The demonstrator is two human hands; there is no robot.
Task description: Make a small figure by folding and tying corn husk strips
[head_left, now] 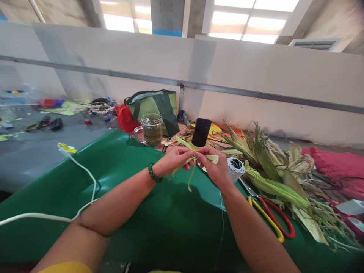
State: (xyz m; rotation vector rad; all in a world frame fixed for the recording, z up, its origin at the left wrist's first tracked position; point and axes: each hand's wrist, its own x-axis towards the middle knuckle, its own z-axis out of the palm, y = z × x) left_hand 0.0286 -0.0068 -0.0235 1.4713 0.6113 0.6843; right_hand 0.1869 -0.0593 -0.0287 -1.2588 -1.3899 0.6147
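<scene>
Both my hands meet above the green table cover [136, 212], pinching a strip of pale corn husk [191, 167]. My left hand [174, 160], with a green bead bracelet on its wrist, closes its fingers on the husk's left part. My right hand [214, 167] grips the husk's right part, and loose husk ends hang down between the hands. A thin thread runs down from my right hand toward the table's front. A white spool of thread [235, 167] stands just right of my right hand.
Red-and-yellow scissors [270, 214] lie to the right, beside a pile of corn husks [273, 167]. A black phone [201, 132] stands propped behind my hands, a glass mug [150, 130] and green bag [155, 104] further left. A white cable [82, 178] crosses the left side. Pink cloth [335, 165] at right.
</scene>
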